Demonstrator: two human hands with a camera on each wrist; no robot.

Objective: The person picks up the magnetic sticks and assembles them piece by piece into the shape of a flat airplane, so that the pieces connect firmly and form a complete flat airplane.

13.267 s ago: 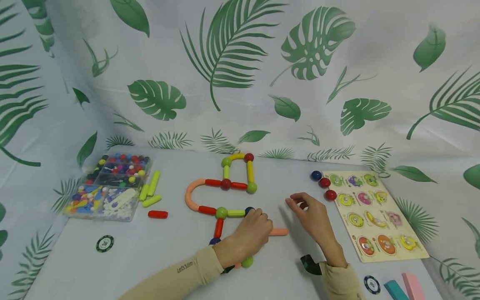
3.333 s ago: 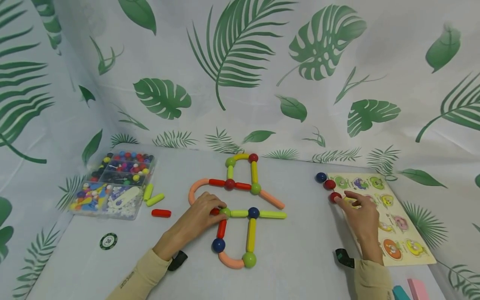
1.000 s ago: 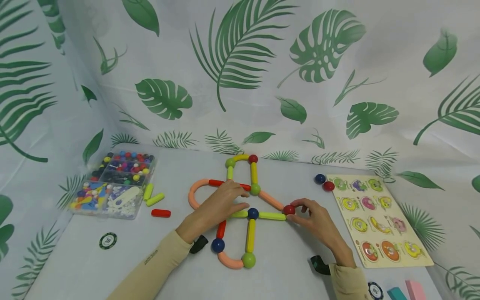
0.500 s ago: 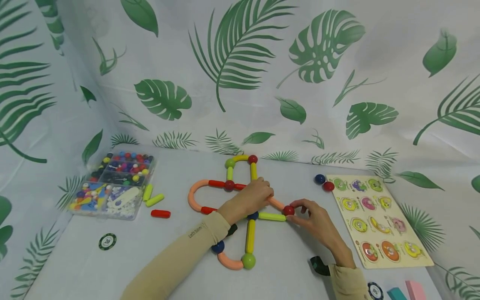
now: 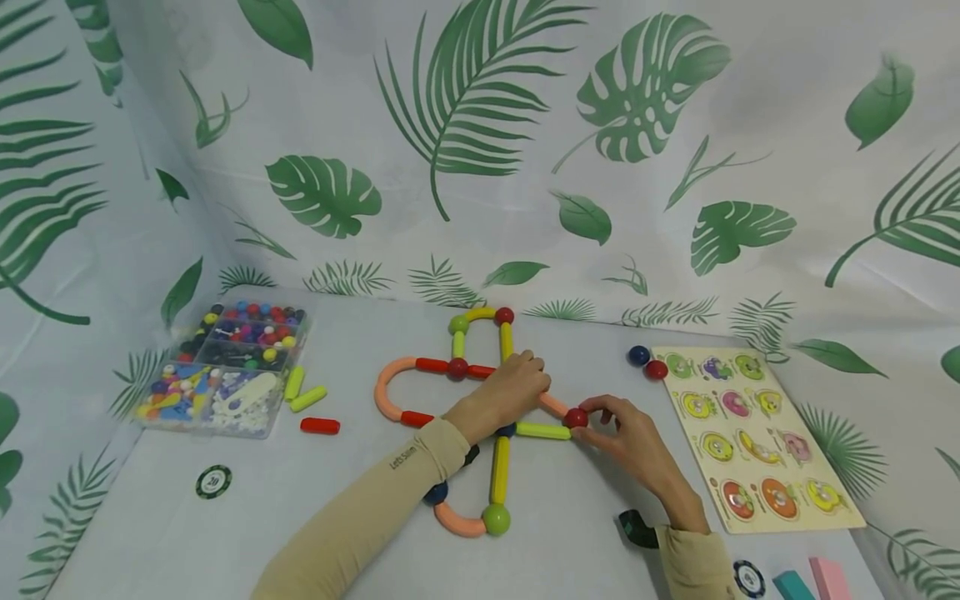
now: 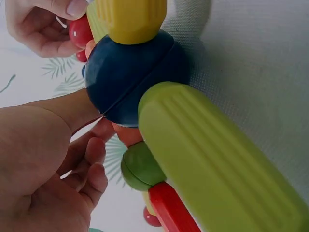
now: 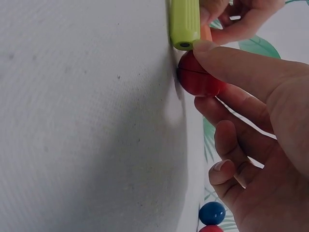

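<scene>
My right hand (image 5: 633,442) pinches a red magnetic ball (image 5: 576,417) between thumb and fingers. The ball sits at the end of a straight orange rod (image 5: 553,405), right by the tip of a lime rod (image 5: 543,431). My left hand (image 5: 513,392) pinches the orange rod near its other end, covering the green ball (image 6: 140,164) there in the head view. In the left wrist view a blue ball (image 6: 130,72) joins lime and yellow rods. The flat figure of rods and balls continues leftward with a curved orange rod (image 5: 386,387), partly hidden under my left forearm.
A compartment box of beads (image 5: 225,367) stands at the left, with loose lime rods (image 5: 308,398) and a red rod (image 5: 320,426) beside it. At the right lie a wooden puzzle board (image 5: 757,442), a blue ball (image 5: 638,356), another red ball (image 5: 656,369), a chip (image 5: 748,578) and blocks.
My right hand has brought the red ball from beside the puzzle board to the rod ends. My left hand has moved right onto the orange rod; both hands stay nearly still over the last half second.
</scene>
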